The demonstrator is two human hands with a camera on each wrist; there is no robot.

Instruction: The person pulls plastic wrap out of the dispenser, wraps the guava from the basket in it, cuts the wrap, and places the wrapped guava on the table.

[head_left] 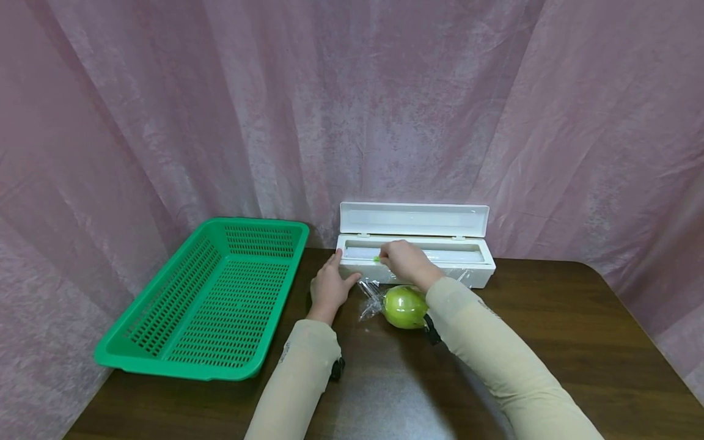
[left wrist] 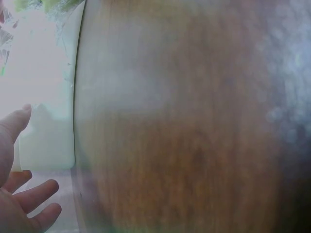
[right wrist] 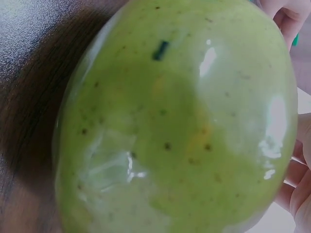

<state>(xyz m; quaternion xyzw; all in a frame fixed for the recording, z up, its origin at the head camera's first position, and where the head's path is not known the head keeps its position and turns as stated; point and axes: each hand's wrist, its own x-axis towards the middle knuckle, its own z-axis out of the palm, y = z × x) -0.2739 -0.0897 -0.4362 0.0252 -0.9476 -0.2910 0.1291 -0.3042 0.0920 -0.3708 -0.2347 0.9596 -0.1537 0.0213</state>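
In the head view, my left hand (head_left: 329, 287) spreads its fingers against the left end of the white box (head_left: 350, 272), while my right hand (head_left: 404, 260) appears to pinch a lime-green tab (head_left: 377, 258) at the box's front rim. The tab looks small and light, best held between fingertip and thumb; the box looks stiff but light enough to slide, so bracing its end makes sense. Just in front of it, on the dark wood-grained surface (head_left: 555, 305), sits a green fruit (head_left: 404, 307), with clear film (head_left: 373, 300) bunched crinkly at its left. I judge it firm, fairly heavy and slick, best cupped round the belly.

In the left wrist view, my thumb lies over the smooth, glossy box and my other fingers fan past its end.

In the right wrist view, the rounded, speckled fruit fills the middle, its film shiny and puckered; the cut-off hands at the edge don't show their hold.
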